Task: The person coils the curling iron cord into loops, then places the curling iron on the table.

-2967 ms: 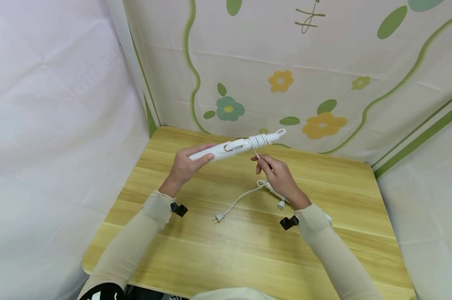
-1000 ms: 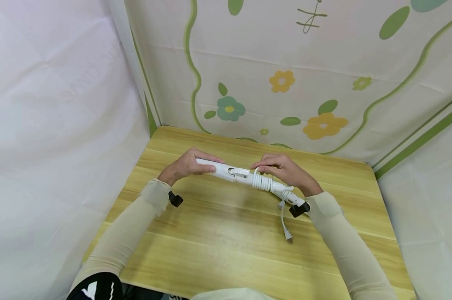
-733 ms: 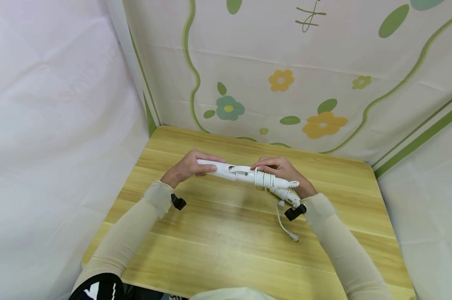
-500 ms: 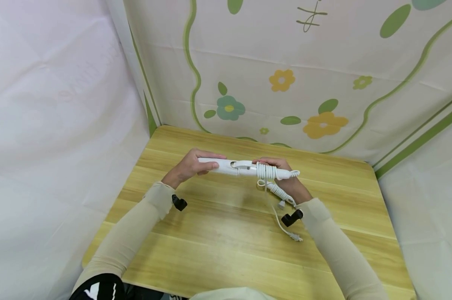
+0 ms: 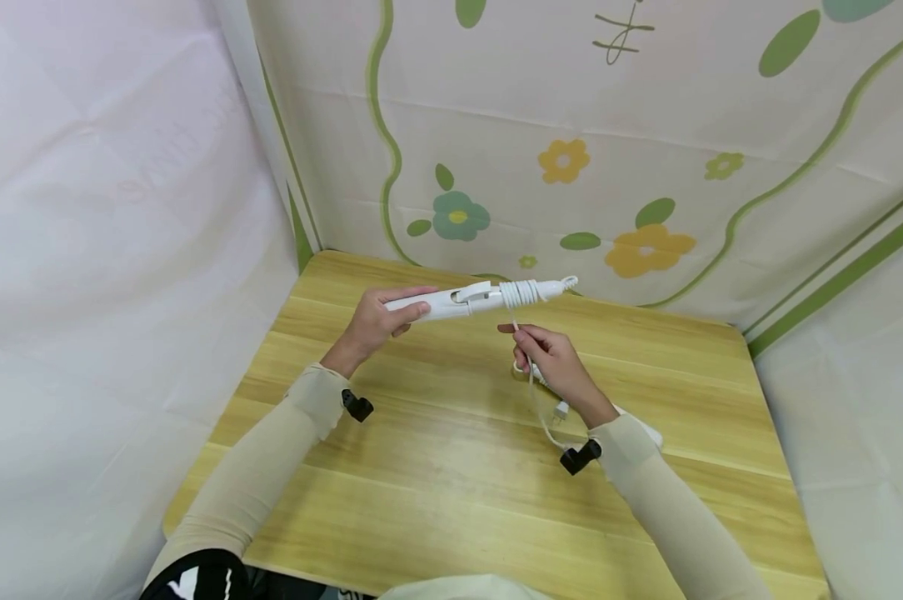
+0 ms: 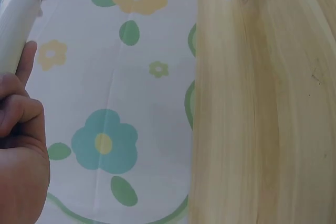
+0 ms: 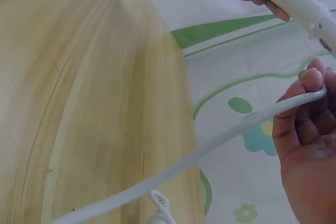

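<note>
My left hand (image 5: pixel 369 329) grips the thick end of a white curling iron (image 5: pixel 444 305), raised above the table with its far end tilted up to the right. A white lever (image 5: pixel 472 292) sits on its top side. White cord (image 5: pixel 521 292) is wound in several turns around its narrower end. My right hand (image 5: pixel 560 364), just below the coil, pinches the loose cord (image 7: pixel 210 142) between thumb and fingers, clearest in the right wrist view. The cord's tail hangs down toward the right wrist; its plug is hidden there.
A second white appliance (image 5: pixel 650 429) with a wrapped cord lies on the wooden table (image 5: pixel 421 483), mostly hidden under my right forearm. Its plug (image 5: pixel 561 410) shows beside the wrist. A flower-printed cloth wall (image 5: pixel 496 108) stands at the table's back edge, with plain cloth at both sides.
The iron's wound end has risen and tilted up. My right hand has come from behind the coil over to its near side and down, pulling the cord along beneath the iron.
</note>
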Motion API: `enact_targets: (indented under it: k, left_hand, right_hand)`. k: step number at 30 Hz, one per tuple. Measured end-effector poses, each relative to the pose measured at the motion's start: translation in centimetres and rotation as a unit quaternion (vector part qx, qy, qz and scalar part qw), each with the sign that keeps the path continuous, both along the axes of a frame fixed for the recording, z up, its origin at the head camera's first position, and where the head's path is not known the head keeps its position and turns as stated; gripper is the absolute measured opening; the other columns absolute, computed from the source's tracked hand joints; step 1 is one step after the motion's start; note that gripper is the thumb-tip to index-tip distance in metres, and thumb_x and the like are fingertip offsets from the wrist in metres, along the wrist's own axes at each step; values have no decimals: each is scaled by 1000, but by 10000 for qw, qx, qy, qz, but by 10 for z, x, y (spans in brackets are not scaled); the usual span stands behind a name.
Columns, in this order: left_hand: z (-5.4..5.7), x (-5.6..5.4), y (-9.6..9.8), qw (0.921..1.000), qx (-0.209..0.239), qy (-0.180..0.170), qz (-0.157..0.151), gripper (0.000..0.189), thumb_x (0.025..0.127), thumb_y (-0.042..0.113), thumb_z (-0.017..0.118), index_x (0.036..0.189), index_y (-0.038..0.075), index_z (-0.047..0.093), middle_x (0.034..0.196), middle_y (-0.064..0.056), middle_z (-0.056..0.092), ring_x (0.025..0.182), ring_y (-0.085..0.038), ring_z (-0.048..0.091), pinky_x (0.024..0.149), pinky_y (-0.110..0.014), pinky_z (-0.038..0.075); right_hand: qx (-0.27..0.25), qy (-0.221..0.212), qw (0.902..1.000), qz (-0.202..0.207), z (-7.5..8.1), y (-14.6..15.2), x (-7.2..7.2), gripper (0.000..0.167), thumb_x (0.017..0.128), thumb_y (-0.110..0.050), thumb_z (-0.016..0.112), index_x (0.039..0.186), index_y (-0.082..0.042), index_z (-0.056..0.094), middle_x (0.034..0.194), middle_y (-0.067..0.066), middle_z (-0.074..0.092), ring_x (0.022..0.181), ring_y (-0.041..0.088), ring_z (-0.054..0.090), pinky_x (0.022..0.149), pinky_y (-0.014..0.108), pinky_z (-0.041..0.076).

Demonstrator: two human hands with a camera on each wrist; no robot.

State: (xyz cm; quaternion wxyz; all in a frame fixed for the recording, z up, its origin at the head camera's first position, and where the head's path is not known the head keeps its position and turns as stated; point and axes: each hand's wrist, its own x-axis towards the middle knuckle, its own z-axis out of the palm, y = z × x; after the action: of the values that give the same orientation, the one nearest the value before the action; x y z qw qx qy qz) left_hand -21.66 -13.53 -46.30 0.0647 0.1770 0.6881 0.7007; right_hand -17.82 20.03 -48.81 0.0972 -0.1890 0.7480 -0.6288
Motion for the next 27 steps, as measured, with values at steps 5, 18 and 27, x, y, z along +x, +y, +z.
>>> enact_targets:
  k: [5,18,27]
  left_hand:
    - [0,-1,-2,9994,149,45,294,35,100,10,78,133,-1,76,105,5,80,56,-7,43,50,-20,34]
    - [-6,0,-4,9905,-952,620,781,33,96,23,87,128,15,83,126,-8,81,68,-11,60,54,-22,47]
    - [-4,8,-6,9803,-1846,693,115,34,95,35,88,128,27,83,128,-6,81,85,-20,74,64,-29,60]
  right_hand:
    - [-29,-67,9999,106,-5,0,3,40,119,-25,48,143,1,66,79,22,56,67,18,54,63,29,56]
    - [1512,1571,9756,256,24,-2,14,26,117,-13,50,117,-9,76,77,3,59,61,7,47,53,25,42]
    - [2820,3417,8950,526,60,14,2,13,109,-1,63,108,-7,75,79,0,64,67,5,50,66,32,51]
